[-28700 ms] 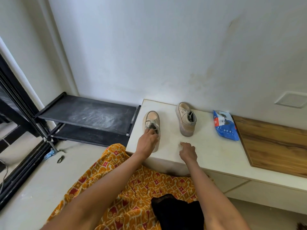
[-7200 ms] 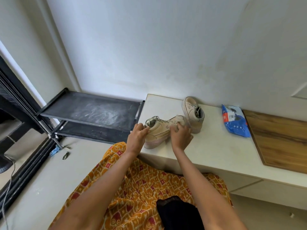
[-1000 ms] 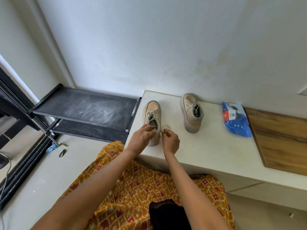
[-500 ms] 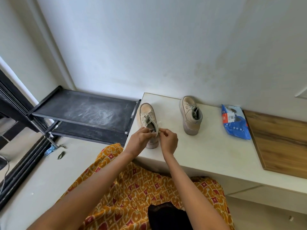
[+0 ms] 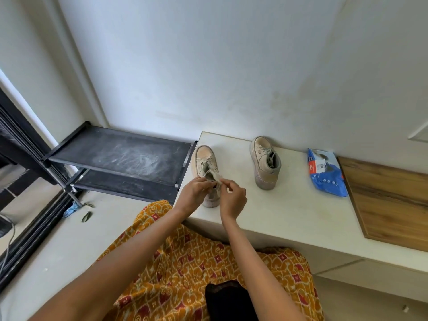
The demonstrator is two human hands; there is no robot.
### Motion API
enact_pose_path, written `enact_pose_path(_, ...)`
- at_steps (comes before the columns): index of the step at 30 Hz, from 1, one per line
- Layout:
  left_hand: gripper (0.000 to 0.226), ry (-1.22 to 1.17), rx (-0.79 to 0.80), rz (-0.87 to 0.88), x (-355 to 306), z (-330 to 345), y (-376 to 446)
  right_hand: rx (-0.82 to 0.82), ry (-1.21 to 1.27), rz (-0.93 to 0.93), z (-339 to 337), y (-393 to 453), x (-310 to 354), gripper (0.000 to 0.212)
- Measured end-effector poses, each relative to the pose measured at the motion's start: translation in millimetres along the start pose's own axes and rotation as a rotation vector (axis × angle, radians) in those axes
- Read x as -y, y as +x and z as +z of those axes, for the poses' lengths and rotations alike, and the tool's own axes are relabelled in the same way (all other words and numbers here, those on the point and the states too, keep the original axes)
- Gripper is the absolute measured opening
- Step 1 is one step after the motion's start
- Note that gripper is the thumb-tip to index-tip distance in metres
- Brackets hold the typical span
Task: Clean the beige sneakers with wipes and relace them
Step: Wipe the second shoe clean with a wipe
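Since half a second ago, we have drawn the lace end a little higher over the near sneaker (image 5: 206, 172), which stays upright on the left part of the white table (image 5: 301, 218), toe pointing away toward the wall. Our left hand (image 5: 194, 195) and right hand (image 5: 232, 198) meet above its opening, fingers curled, both pinching the pale lace (image 5: 217, 180) between them. Well to the right, we see the second sneaker (image 5: 265, 165) standing alone, toe also away, laces loose. Beyond it, near the wall, lies the blue wipes pack (image 5: 326, 174), just beside a wooden board (image 5: 391, 202). At left stands a dusty black shoe rack (image 5: 120, 156).
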State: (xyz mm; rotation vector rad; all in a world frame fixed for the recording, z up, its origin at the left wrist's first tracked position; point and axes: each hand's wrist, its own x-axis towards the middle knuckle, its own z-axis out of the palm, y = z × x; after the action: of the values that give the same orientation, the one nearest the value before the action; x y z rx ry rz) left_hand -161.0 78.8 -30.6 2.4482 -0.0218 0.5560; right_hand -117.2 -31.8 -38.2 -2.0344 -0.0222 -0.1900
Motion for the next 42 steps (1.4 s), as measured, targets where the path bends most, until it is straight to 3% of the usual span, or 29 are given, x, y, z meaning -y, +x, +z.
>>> enact_pose_path(5, 0.012, 0.082, 0.052, 0.093, 5.1, -7.3, 1.2, 0.051, -0.113, 0.104, -3.4, -17.0, -29.2, 0.016)
enact_pose_path(8, 0.006, 0.130, -0.009, 0.070, 6.5, -6.4, -2.5, 0.085, -0.153, 0.110, -5.8, -4.8, -27.5, 0.017)
enact_pose_path(13, 0.006, 0.160, -0.048, 0.085, -0.1, 0.2, -4.4, -0.003, -0.024, 0.015, -1.6, -0.9, -2.4, 0.015)
enact_pose_path(22, 0.005, 0.139, -0.039, -0.010, -11.0, 14.9, 1.7, -0.041, -0.052, 0.172, -3.4, -2.4, -30.4, 0.016)
enact_pose_path(32, 0.008, 0.186, -0.021, -0.011, -29.0, 35.5, 13.5, -0.165, 0.031, 0.054, -11.4, 0.6, -27.2, 0.022)
enact_pose_path(37, 0.019, 0.217, -0.015, 0.007, -27.0, 34.6, 13.7, -0.020, -0.024, 0.103, -19.1, 16.5, -44.1, 0.017)
enact_pose_path(42, 0.018, 0.222, -0.012, 0.002, -28.3, 34.3, 13.8, 0.018, 0.091, 0.167, -17.4, 32.2, -33.4, 0.029)
